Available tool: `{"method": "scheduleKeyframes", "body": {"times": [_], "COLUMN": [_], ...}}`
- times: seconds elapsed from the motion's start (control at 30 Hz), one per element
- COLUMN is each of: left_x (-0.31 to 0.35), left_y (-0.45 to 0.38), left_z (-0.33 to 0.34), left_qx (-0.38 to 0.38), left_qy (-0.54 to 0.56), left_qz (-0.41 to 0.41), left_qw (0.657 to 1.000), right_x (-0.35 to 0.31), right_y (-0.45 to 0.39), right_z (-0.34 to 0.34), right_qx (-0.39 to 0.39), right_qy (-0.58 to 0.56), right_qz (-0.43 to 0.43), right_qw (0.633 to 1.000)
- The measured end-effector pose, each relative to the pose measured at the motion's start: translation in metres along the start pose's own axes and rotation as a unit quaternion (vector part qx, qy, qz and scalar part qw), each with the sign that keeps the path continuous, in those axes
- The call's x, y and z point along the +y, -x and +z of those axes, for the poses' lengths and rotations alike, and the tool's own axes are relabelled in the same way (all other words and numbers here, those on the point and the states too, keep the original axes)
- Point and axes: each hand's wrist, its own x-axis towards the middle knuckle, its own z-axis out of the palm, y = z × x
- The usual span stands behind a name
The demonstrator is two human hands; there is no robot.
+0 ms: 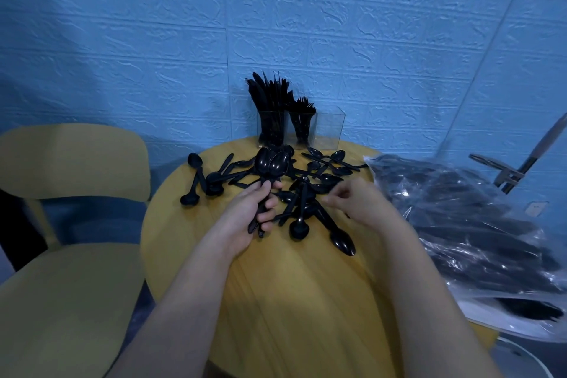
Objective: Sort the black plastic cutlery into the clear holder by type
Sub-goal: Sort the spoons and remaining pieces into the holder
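Left hand (256,209) grips a bunch of spoons (271,164) by the handles, right hand (357,202) is loosely curled, holding nothing, loose spoons (306,205) between them, clear holder (299,129) sits just beyond both hands

i see a round yellow wooden table (306,301) pushed up near a blue wall (276,24) with a raised brick pattern. on my left a yellow chair (70,279) stands just beside the table, its backrest toward the wall and its seat beside the table's edge. on the right, a heap of clear plastic bags (478,224) full of dark contents lies over the table's right side and spills past its rim. behind that heap a grey metal stand (521,163) leans at a tilt against the wall. a small white socket (535,209) sits low on the wall, just beyond the bags.
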Motion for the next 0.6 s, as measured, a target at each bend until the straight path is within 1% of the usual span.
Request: {"method": "scheduleKeyframes", "body": {"times": [0.1,0.17,0.27,0.33,0.43,0.6], "left_x": [0.0,-0.001,-0.001,-0.001,-0.001,-0.002], "left_y": [-0.001,-0.001,-0.002,-0.002,-0.002,-0.003], "left_z": [0.0,-0.001,-0.002,-0.002,-0.002,-0.002], "left_qx": [0.002,0.001,-0.001,-0.002,-0.003,0.005], "left_qy": [-0.001,-0.002,-0.004,-0.006,-0.007,-0.005], "left_qz": [-0.003,-0.002,0.0,0.0,0.003,0.015], "left_qw": [1.0,1.0,1.0,1.0,1.0,1.0], "right_x": [0.001,-0.003,-0.011,-0.013,-0.011,-0.008], "right_y": [0.001,0.001,0.001,0.0,0.0,0.002], "right_z": [0.004,0.009,0.015,0.017,0.014,0.008], "right_qx": [-0.061,-0.068,-0.059,-0.033,0.046,0.142], "right_qy": [0.064,0.091,0.094,0.074,0.016,-0.019], "right_qz": [0.033,0.033,0.031,0.043,0.064,0.044], "right_qw": [0.996,0.993,0.993,0.996,0.997,0.989]}}
